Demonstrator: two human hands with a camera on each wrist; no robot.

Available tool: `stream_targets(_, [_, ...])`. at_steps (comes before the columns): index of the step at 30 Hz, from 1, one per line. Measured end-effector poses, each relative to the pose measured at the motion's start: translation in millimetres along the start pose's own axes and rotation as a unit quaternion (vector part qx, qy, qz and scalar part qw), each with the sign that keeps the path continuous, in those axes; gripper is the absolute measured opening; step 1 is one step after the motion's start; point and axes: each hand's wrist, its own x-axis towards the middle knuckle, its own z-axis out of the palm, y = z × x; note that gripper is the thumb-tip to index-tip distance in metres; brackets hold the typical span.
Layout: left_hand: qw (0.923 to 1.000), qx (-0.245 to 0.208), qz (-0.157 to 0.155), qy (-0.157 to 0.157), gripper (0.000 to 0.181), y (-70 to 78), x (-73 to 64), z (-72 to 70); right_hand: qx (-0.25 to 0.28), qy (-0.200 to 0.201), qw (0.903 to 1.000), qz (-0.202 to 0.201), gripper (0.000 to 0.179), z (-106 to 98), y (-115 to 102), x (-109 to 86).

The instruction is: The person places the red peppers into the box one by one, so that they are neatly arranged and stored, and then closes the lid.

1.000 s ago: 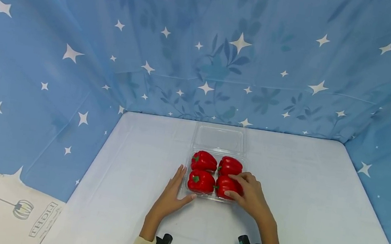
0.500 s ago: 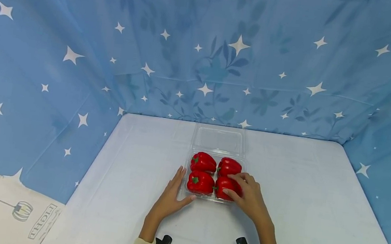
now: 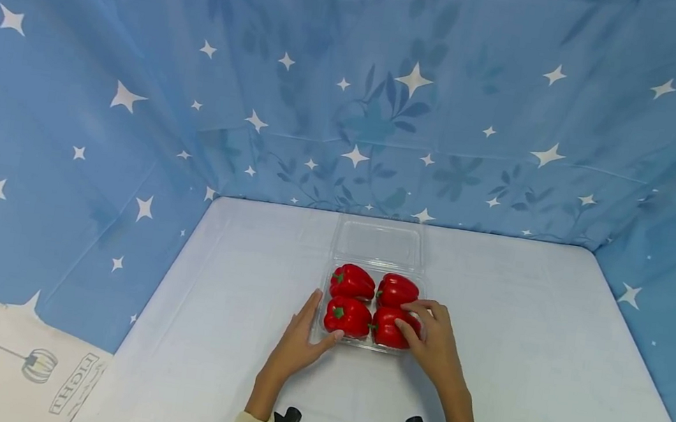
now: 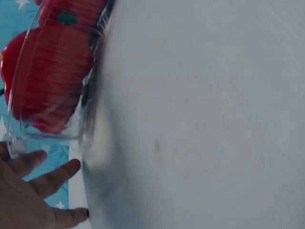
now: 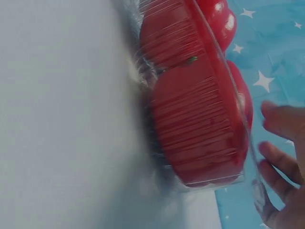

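Several red bell peppers with green stems sit in a clear plastic clamshell container (image 3: 368, 346), two at the back and two in front. My left hand (image 3: 294, 350) lies against the container's left side, fingers stretched and thumb spread toward its front left corner. In the left wrist view, the fingertips are by the rim beside the front left pepper (image 4: 57, 71). Over the container's right side is my right hand (image 3: 437, 343), its thumb and fingers spread above the front right pepper (image 3: 386, 326). In the right wrist view, the thumb stands apart from that pepper (image 5: 200, 129).
The container's transparent lid (image 3: 378, 243) lies folded back behind it, toward the table's far edge. A white cloth covers the table (image 3: 536, 348). Blue curtains (image 3: 403, 92) with white stars hang behind and at both sides.
My right hand's thumb and fingers have drawn back to the right, off the front right pepper. My left hand stays at the container's left side, with only a slight shift.
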Motion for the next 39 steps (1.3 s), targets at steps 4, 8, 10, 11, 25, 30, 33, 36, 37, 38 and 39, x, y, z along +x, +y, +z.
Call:
stream_targets(4, [0.9991, -0.019, -0.026, 0.028, 0.094, 11.3, 3.0, 5.2, 0.008, 0.042, 0.9980, 0.047, 0.031, -0.7, 5.1, -2.1])
stream_targets(8, [0.9974, -0.027, -0.045, 0.050, 0.096, 17.9, 4.0, 7.6, 0.043, 0.019, 0.9923, 0.114, 0.048, -3.4, 13.3, -3.6])
stream_targets(10, [0.9970, -0.031, -0.046, 0.055, 0.095, 20.5, 4.1, 7.5, 0.075, -0.019, 0.9867, 0.143, 0.057, -4.1, 18.2, -5.2])
stream_targets(11, [0.9973, -0.033, -0.036, 0.054, 0.092, 22.1, 5.2, 7.3, 0.095, -0.037, 0.9829, 0.153, 0.060, -3.9, 21.1, -6.2])
stream_targets(25, [0.9956, -0.065, 0.066, 0.014, 0.039, 26.9, 13.2, 4.8, 0.168, -0.072, 0.9719, 0.148, 0.050, 6.1, 36.7, -15.7])
stream_targets(30, [0.9955, -0.073, 0.058, 0.019, 0.040, 26.2, 14.4, 3.0, 0.166, -0.084, 0.9700, 0.157, 0.049, 6.1, 36.5, -14.3])
stream_targets(33, [0.9947, -0.079, 0.060, 0.025, 0.040, 26.7, 15.8, 1.7, 0.162, -0.084, 0.9688, 0.167, 0.051, 6.6, 35.5, -13.1])
stream_targets(36, [0.9947, -0.081, 0.056, 0.029, 0.035, 27.2, 17.1, 1.2, 0.153, -0.088, 0.9684, 0.176, 0.058, 8.5, 33.2, -12.1])
stream_targets(37, [0.9949, -0.081, 0.053, 0.030, 0.034, 27.5, 17.5, 1.1, 0.149, -0.091, 0.9682, 0.179, 0.061, 9.5, 32.1, -11.9])
stream_targets(38, [0.9950, -0.079, 0.050, 0.034, 0.034, 27.3, 18.0, 1.3, 0.146, -0.096, 0.9679, 0.181, 0.065, 10.6, 31.3, -11.9])
stream_targets(39, [0.9947, -0.083, 0.046, 0.039, 0.034, 27.0, 18.4, 1.4, 0.142, -0.099, 0.9681, 0.182, 0.068, 11.5, 30.5, -12.0])
